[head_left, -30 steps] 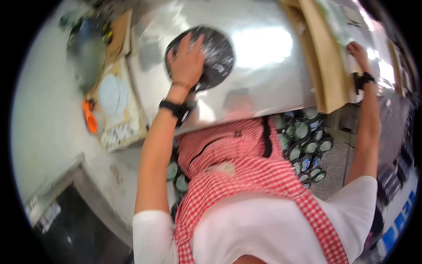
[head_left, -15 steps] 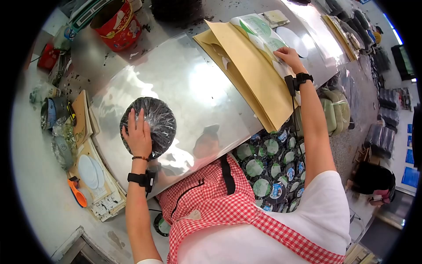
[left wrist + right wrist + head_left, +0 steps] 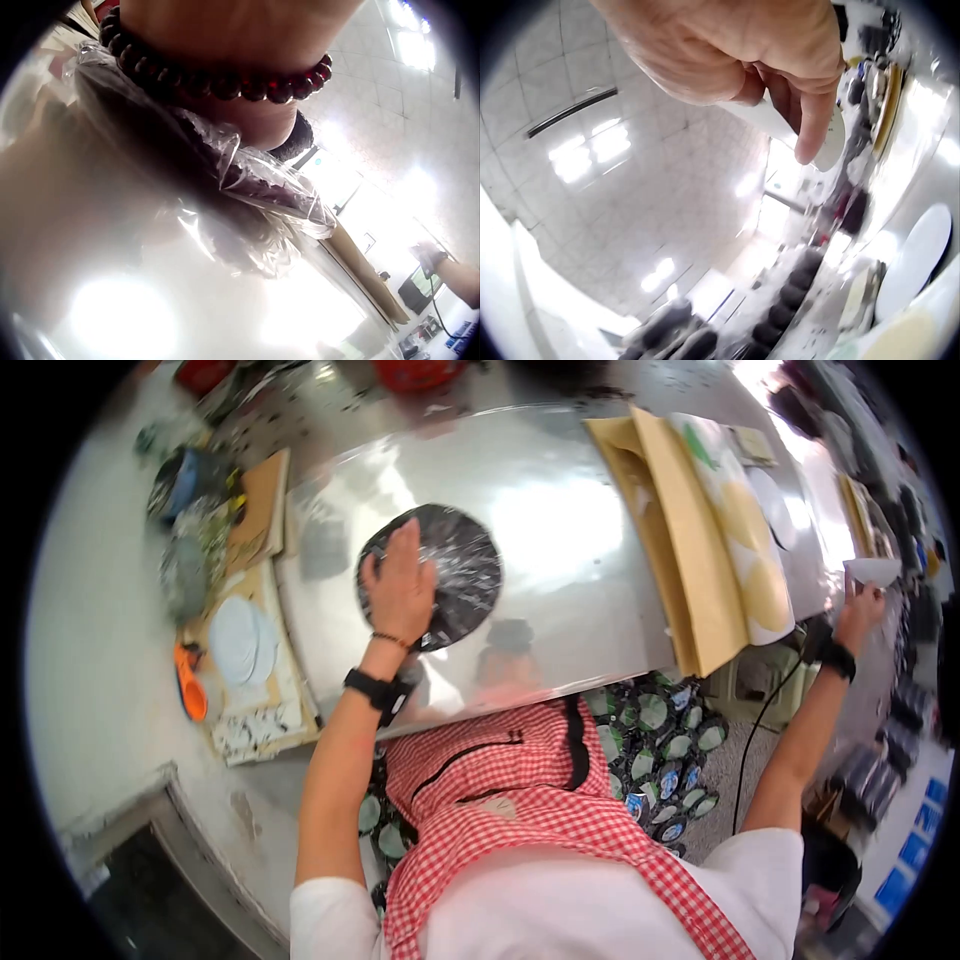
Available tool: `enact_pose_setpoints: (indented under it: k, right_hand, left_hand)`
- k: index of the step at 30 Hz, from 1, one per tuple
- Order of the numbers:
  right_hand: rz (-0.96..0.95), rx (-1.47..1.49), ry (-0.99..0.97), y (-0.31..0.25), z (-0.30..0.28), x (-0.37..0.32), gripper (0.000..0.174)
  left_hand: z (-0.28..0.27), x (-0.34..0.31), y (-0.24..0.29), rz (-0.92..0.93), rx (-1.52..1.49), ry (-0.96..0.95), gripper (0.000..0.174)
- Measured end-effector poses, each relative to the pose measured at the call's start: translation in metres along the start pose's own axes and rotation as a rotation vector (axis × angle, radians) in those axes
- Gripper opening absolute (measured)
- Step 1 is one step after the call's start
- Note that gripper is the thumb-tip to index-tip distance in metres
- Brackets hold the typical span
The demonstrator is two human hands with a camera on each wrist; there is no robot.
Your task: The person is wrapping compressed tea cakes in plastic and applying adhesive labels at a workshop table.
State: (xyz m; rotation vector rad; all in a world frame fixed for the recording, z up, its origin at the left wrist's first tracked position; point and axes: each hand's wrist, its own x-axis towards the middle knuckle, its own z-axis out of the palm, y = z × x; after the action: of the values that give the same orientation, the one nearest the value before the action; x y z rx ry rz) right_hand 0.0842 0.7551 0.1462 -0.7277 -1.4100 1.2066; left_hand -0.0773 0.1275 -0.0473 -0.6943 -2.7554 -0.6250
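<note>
My left hand (image 3: pixel 400 595) lies with fingers extended on a round black disc (image 3: pixel 465 575) wrapped in clear plastic, on the shiny metal-look tabletop. Seen from the left wrist, crinkled plastic wrap (image 3: pixel 255 180) bunches at the disc's edge below a beaded bracelet (image 3: pixel 255 88). Far out to the right, my right hand (image 3: pixel 862 618) pinches a white label-like piece (image 3: pixel 872 571) with a rounded edge. In the right wrist view, thumb and fingers hold this white piece (image 3: pixel 831 142), partly hidden behind them.
A printed sheet (image 3: pixel 735 510) lies on brown folded paper (image 3: pixel 695 560) at the table's right. Behind it is a white oval piece (image 3: pixel 770 510). White discs (image 3: pixel 240 640), an orange-handled tool (image 3: pixel 190 685) and cardboard (image 3: pixel 262 510) lie left. Several wrapped discs (image 3: pixel 650 760) are piled below the table edge.
My right hand has left the printed sheet and moved outward to the right with the white piece. The left hand stays on the black disc while the head view shifts.
</note>
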Motion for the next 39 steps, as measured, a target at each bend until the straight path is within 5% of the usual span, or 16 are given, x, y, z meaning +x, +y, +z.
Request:
enact_pose_setpoints:
  k: [5,7,8,10,14,17,19,20,25,28,30,32,36,37,38,39]
  right_hand:
    - [-0.197,-0.168,-0.936,0.008,0.128,-0.265,0.039]
    - [-0.381,-0.035,-1.427,0.019,0.175,-0.345,0.056]
    - [-0.662,-0.235,-1.496,0.009,0.192,-0.372,0.067]
    - [-0.712,-0.234,-1.611,0.018,0.211,-0.402,0.075]
    - [-0.748,-0.218,-1.747,0.023,0.221,-0.405,0.075]
    - [-0.728,-0.225,-1.865,0.014,0.226,-0.4,0.061]
    - [-0.711,-0.409,-1.998,-0.007,0.234,-0.391,0.044]
    - [-0.707,-0.416,-2.007,-0.006,0.238,-0.394,0.044]
    - [-0.509,-0.266,-1.722,0.038,0.272,-0.449,0.056]
    - [-0.407,-0.294,-1.746,0.042,0.268,-0.453,0.058]
    - [-0.407,-0.321,-1.711,0.044,0.269,-0.455,0.058]
    - [-0.435,-0.322,-1.69,0.048,0.266,-0.461,0.058]
    - [-0.886,-0.431,-1.628,0.029,0.259,-0.48,0.053]
    - [-0.957,-0.468,-1.594,0.032,0.261,-0.481,0.052]
    - [-1.029,-0.5,-1.551,0.035,0.265,-0.484,0.05]
    - [-1.044,-0.516,-1.527,0.034,0.264,-0.488,0.05]
  left_hand:
    - [0.003,0.001,0.002,-0.04,-0.183,0.089,0.062]
    - [-0.008,-0.001,0.017,-0.172,0.243,0.012,0.057]
    - [-0.001,-0.006,0.013,-0.204,0.05,0.002,0.049]
    - [0.002,-0.01,0.013,-0.202,0.145,-0.204,0.046]
    - [0.018,-0.016,0.01,-0.248,-0.236,-0.081,0.055]
    - [0.011,-0.016,0.016,-0.237,0.179,-0.31,0.062]
    - [0.018,-0.019,0.01,-0.257,-0.053,-0.289,0.063]
    - [0.023,-0.022,0.008,-0.275,-0.28,-0.259,0.065]
    - [0.009,-0.016,0.012,-0.153,0.182,-0.25,0.066]
    - [-0.014,-0.013,-0.018,-0.079,-0.299,-0.398,0.063]
    - [-0.038,-0.033,-0.011,-0.073,-0.369,-0.216,0.073]
    - [-0.028,-0.057,-0.002,-0.017,0.096,-0.299,0.067]
    - [-0.033,-0.05,-0.006,-0.061,0.002,-0.421,0.055]
    - [-0.037,-0.046,-0.025,-0.038,-0.29,-0.259,0.05]
    - [-0.043,-0.059,-0.021,-0.39,-0.857,0.015,0.047]
    - [-0.05,-0.059,-0.021,-0.358,-0.707,0.096,0.048]
